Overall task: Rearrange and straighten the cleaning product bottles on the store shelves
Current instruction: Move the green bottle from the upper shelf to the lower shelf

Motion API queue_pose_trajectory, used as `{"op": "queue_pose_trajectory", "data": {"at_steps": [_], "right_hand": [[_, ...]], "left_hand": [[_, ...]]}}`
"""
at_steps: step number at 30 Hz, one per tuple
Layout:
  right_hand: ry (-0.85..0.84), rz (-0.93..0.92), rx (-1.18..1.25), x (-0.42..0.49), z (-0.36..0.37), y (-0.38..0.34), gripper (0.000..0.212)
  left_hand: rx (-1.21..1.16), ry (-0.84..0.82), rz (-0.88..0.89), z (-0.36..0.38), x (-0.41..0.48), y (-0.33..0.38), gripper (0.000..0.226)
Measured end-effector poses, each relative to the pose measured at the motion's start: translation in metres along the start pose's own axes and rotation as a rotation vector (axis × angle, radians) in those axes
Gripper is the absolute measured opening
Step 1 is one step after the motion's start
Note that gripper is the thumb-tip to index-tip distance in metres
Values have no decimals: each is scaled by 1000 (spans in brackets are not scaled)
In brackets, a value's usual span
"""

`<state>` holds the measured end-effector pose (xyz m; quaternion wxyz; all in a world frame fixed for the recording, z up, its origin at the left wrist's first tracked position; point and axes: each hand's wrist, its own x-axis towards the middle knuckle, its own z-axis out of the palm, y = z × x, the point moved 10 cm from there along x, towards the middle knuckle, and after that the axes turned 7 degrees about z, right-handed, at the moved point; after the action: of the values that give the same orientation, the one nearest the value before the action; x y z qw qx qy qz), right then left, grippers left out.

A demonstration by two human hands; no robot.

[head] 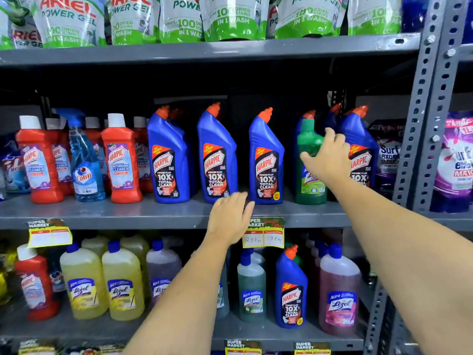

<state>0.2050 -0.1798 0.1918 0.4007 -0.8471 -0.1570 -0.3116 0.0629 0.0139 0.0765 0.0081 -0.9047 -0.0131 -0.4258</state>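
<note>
R hand is spread open at the green bottle, which stands on the mid shelf btw. blue Harpic bottles; contact I cannot tell. L hand is open, fingers together, over the shelf edge beside a price tag, holding nothing.

Middle shelf, front row:
- blue Harpic bottles: four
- red Harpic bottles: two
- green bottle: one
- Colin spray bottle: one
</note>
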Motion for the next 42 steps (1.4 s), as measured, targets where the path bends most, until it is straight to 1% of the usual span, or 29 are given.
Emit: {"op": "queue_pose_trajectory", "data": {"at_steps": [2,4,6,8,12,17,23,25,27,29,31,32,33,34,35,37,38,40,42], "right_hand": [[-83,105,51,6,11,17,88],[-185,189,119,10,27,37,96],[-231,226,178,11,39,46,102],[-243,248,224,10,47,51,102],[-264,328,276,3,62,67,93],[-230,296,331,2,65,72,85],[-121,149,499,-21,40,69,82],[-76,89,603,-40,18,65,79],[-37,70,708,-67,-7,67,72],[-8,52,734,-99,-32,71,69],[-17,61,735,-136,-49,74,71],[-37,94,760,-157,-50,82,72],[-63,136,789,-177,-45,90,73],[-102,176,792,-198,-34,98,71],[-165,206,773,-220,-17,104,66],[-327,242,757,-258,29,117,61],[-395,258,742,-275,55,125,62],[-503,292,699,-298,106,141,69],[-568,314,663,-314,152,151,77]], "left_hand": [[14,-15,-6,7,-5,-2,58],[66,-1,16,13,-11,-3,47],[95,28,32,11,-11,-4,38],[111,66,27,9,-11,-6,35],[88,98,20,13,-13,-6,35],[94,106,22,14,-13,-8,37],[74,120,17,14,-14,-7,37],[20,147,8,8,-15,-5,36],[2,181,-13,2,-22,-3,41],[-26,247,-19,-8,-42,1,44],[-72,321,-17,-8,-78,7,39],[-93,333,-25,-3,-101,10,36],[-116,317,-42,9,-128,13,33],[-138,265,-61,25,-153,14,32],[-154,175,-76,46,-178,14,32],[-129,-44,-85,93,-222,9,36],[-100,-153,-84,114,-242,3,41],[-58,-377,-116,150,-274,-14,54],[-46,-583,-185,177,-299,-34,65]]}}
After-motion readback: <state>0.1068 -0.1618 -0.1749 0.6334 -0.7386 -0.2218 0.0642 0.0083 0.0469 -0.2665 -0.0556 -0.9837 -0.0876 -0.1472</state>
